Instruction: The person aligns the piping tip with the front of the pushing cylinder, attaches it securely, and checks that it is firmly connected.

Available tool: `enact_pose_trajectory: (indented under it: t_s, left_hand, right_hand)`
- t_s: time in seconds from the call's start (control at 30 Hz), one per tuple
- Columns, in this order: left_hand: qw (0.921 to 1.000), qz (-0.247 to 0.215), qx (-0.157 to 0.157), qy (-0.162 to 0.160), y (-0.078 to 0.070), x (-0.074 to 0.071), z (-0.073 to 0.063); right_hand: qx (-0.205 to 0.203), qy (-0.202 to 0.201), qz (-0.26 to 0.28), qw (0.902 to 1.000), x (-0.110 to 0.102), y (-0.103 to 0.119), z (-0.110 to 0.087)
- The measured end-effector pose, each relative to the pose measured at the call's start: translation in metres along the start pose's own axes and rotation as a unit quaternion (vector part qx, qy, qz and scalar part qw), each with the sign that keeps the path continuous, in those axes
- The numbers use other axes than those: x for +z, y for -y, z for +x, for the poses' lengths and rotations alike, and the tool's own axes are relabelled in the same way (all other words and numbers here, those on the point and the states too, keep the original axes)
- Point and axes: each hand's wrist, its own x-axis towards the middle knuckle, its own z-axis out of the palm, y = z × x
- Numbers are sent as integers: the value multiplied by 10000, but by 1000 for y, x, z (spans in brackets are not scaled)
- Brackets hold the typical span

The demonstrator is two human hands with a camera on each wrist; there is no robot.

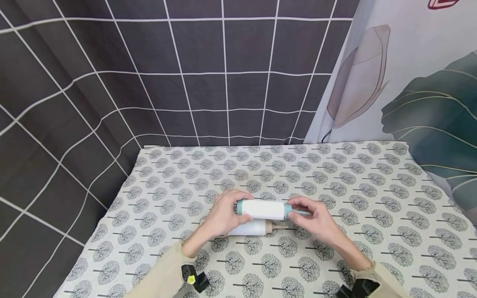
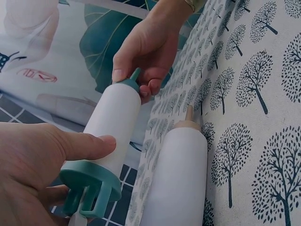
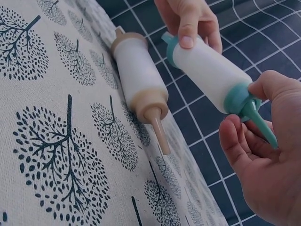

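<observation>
A white nozzle bottle (image 1: 263, 209) with teal ends is held nearly level above the cloth, its narrow spout pointing right. My left hand (image 1: 225, 213) grips the rear end, thumb over the white body and fingers underneath; the left wrist view shows a pronged teal base (image 2: 91, 181) there. With thumb and fingers, my right hand (image 1: 315, 215) pinches the teal nozzle cap (image 3: 240, 100) at the front. Just below, a second white bottle (image 3: 142, 70) with beige ends lies on its side on the cloth, touched by neither hand, its spout also pointing right.
A pale tablecloth (image 1: 365, 236) printed with dark trees covers the table. Behind and to the left hangs a dark curtain (image 1: 203, 91) with a white grid. At the right is a light curtain (image 1: 372, 82) with large leaf prints.
</observation>
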Motion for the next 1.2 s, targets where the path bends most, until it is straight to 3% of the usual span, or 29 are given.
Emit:
enact_pose_trajectory:
  t_s: [0.27, 0.47, 0.8, 1.03, 1.2]
  left_hand:
    - [10000, -75, 9, -32, 1, 0, 0]
    - [9999, -118, 10, -31, 2, 0, 0]
    - [9999, -126, -72, -26, 5, 1, 0]
    - [9999, -108, -121, 13, 5, 2, 0]
    - [9999, -84, -138, 26, 5, 2, 0]
  right_hand:
    - [126, 6, 83, 9999, 0, -2, 0]
    - [-142, -108, 42, 9998, 0, -7, 2]
    - [-334, 97, 786, 9963, 0, -7, 1]
    - [-589, -7, 545, 9968, 2, -7, 2]
    - [-553, -43, 431, 9975, 3, -7, 2]
